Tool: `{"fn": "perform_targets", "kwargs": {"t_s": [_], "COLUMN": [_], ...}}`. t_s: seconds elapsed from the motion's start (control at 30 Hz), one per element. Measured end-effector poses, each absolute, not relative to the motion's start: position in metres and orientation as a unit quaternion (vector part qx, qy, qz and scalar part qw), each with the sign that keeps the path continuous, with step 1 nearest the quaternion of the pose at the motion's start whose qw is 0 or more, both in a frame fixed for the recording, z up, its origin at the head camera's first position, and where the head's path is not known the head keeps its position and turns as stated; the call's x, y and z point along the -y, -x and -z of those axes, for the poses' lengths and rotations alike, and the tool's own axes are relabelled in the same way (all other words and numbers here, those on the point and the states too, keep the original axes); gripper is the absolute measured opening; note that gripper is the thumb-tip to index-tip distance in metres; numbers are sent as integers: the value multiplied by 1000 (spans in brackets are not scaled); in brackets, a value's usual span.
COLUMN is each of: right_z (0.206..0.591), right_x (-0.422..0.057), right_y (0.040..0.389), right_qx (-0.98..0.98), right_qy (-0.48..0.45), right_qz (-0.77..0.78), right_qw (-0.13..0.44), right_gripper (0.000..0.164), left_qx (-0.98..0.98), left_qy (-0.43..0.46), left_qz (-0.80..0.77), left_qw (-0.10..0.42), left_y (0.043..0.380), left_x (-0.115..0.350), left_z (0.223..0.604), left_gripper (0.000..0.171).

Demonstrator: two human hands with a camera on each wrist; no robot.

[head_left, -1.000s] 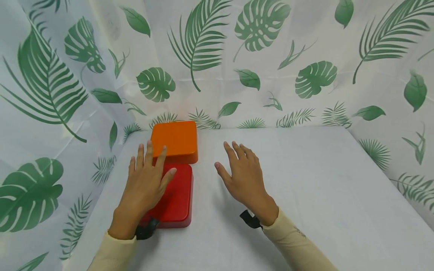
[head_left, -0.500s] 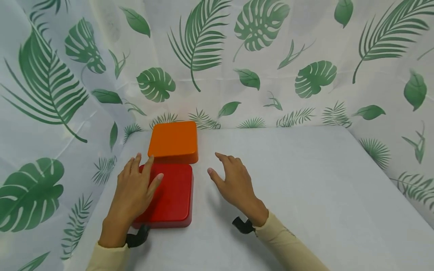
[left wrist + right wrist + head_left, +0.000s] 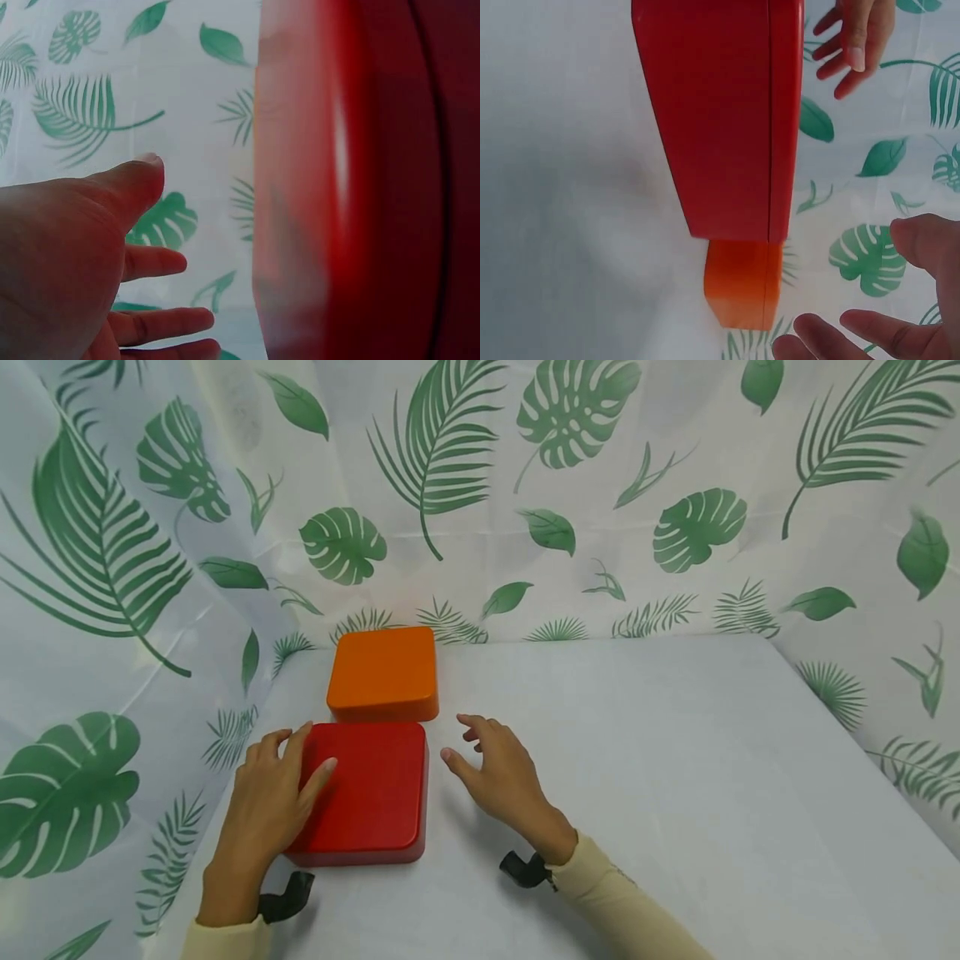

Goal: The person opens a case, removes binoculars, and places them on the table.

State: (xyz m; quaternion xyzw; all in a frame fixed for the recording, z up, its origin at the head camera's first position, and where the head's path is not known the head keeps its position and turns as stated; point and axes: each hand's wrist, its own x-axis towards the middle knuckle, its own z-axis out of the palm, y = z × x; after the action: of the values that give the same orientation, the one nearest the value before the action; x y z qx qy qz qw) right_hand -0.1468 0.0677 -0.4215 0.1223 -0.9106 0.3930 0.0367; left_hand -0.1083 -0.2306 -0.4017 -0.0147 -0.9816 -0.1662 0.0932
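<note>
A red square box [image 3: 367, 789] with rounded corners and a lid seam lies on the white table. My left hand [image 3: 266, 797] hovers over its left edge, fingers spread and slightly bent, thumb over the lid. In the left wrist view that hand [image 3: 67, 262] is apart from the red box [image 3: 390, 180]. To the right of the box is my right hand [image 3: 498, 772], thumb toward the box's right side, fingers loosely bent, holding nothing. The right wrist view shows the right hand [image 3: 922, 300] beyond the level of the red lid.
Directly behind the red box lies a smaller orange box [image 3: 384, 672], near the back wall. White cloth [image 3: 570, 518] printed with green leaves hangs at the back and both sides. The white tabletop [image 3: 675, 777] extends to the right. Each wrist wears a black camera mount [image 3: 525, 869].
Both hands have come down and back toward the person, shifting left. The left hand moved from above the boxes to the red box's left edge; the right came nearer its right side.
</note>
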Motion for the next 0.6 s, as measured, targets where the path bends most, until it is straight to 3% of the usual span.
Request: {"fn": "perform_targets", "kwargs": {"t_s": [0.6], "right_z": [434], "right_x": [-47], "right_y": [148], "right_qx": [854], "right_qy": [-109], "right_qz": [-499], "right_qw": [-93], "right_gripper": [72], "left_qx": [933], "left_qy": [-18], "left_qz": [359], "left_qw": [-28], "left_y": [114], "left_x": [279], "left_z": [417], "left_gripper": [92]}}
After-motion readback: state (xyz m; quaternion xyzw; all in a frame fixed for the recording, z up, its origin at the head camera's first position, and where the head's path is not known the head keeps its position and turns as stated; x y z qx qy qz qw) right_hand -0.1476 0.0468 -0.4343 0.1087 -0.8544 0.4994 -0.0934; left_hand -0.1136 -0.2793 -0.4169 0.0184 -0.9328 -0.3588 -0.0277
